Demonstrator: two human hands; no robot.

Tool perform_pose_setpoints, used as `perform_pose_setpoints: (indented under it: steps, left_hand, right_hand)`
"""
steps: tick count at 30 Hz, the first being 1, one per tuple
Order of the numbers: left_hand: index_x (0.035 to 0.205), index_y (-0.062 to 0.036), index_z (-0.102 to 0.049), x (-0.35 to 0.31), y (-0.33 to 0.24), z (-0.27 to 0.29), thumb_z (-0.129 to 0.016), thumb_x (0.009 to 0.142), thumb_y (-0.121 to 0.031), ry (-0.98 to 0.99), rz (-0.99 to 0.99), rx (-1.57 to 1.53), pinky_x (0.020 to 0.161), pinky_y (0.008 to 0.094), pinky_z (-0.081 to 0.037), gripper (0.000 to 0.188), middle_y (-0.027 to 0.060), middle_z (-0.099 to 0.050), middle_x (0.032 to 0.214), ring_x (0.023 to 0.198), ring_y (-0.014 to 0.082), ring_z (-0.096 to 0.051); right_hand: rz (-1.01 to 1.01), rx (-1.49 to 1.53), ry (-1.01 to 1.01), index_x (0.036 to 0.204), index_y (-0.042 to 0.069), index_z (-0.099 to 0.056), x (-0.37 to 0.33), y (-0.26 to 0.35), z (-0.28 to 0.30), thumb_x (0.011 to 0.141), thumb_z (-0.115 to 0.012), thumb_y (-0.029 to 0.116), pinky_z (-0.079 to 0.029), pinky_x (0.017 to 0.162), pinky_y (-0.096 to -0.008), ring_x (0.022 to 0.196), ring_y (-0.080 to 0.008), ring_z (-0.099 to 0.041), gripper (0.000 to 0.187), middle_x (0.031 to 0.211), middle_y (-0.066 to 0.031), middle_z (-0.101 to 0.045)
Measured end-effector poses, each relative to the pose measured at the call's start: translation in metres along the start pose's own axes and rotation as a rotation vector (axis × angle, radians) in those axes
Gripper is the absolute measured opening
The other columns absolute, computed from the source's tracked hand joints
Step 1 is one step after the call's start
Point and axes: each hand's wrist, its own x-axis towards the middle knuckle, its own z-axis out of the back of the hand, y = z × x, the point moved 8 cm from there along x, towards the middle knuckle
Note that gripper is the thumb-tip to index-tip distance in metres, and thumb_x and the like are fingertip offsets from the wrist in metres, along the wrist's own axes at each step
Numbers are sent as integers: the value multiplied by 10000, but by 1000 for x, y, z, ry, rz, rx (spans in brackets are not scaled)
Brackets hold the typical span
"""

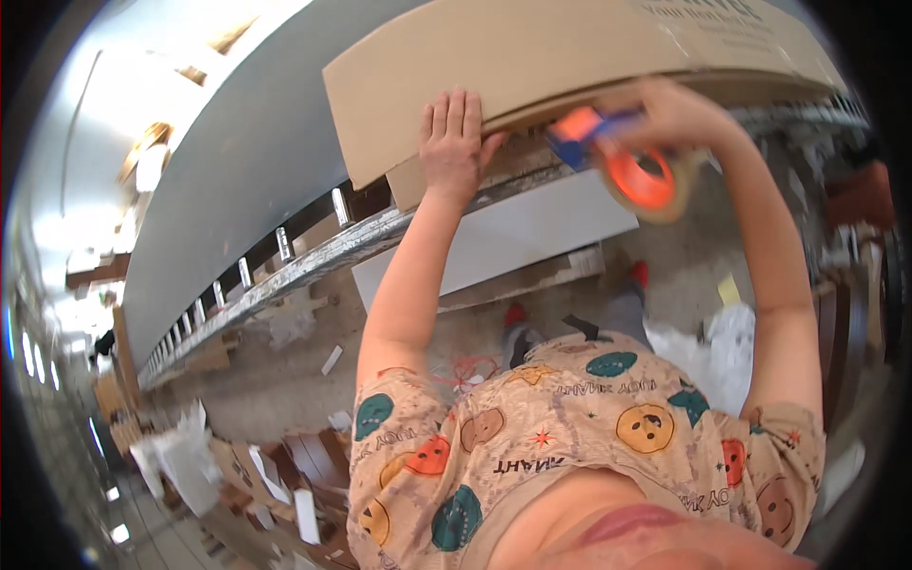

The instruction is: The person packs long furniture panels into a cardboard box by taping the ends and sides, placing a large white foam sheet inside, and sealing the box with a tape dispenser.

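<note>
A long cardboard box point(560, 57) with printed lettering lies across the roller conveyor in front of me. My left hand point(454, 142) rests flat on its near part, fingers stretched out and the thumb to the side at the flap's edge. Further right, my right hand point(665, 114) grips a tape dispenser point(579, 133), blue and orange, slightly blurred by motion. A roll of packing tape point(655, 185) with an orange core hangs from it. The dispenser is close to the box's near edge; whether it touches the cardboard I cannot tell.
The conveyor's metal rail point(313, 252) runs along my front, with a grey sheet surface point(237, 142) behind it. Below it is a white panel point(494, 233). Plastic wrap point(722, 351) lies on the floor to the right; cardboard scraps point(247, 475) and more plastic are piled at left.
</note>
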Motion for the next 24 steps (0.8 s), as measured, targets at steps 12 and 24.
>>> perform_pose_setpoints:
  steps: [12, 24]
  left_hand:
    - [1171, -37, -626, -28, 30, 13, -605, 863, -242, -170, -42, -246, 1069, 453, -363, 371, 136, -605, 1237, 1210, 307, -526]
    - [1390, 33, -343, 54, -27, -43, -804, 659, -354, 475, -17, 78, 1116, 450, -285, 947, 252, -391, 1410, 1320, 392, -368]
  right_hand:
    - [-265, -513, -584, 1220, 149, -588, 26, 52, -99, 710, -656, 574, -530, 755, -428, 806, -374, -657, 667, 914, -238, -643]
    - [-267, -88, -66, 946, 2, -726, 97, -58, -115, 554, -780, 515, -511, 860, -348, 947, -298, -658, 648, 975, -200, -693]
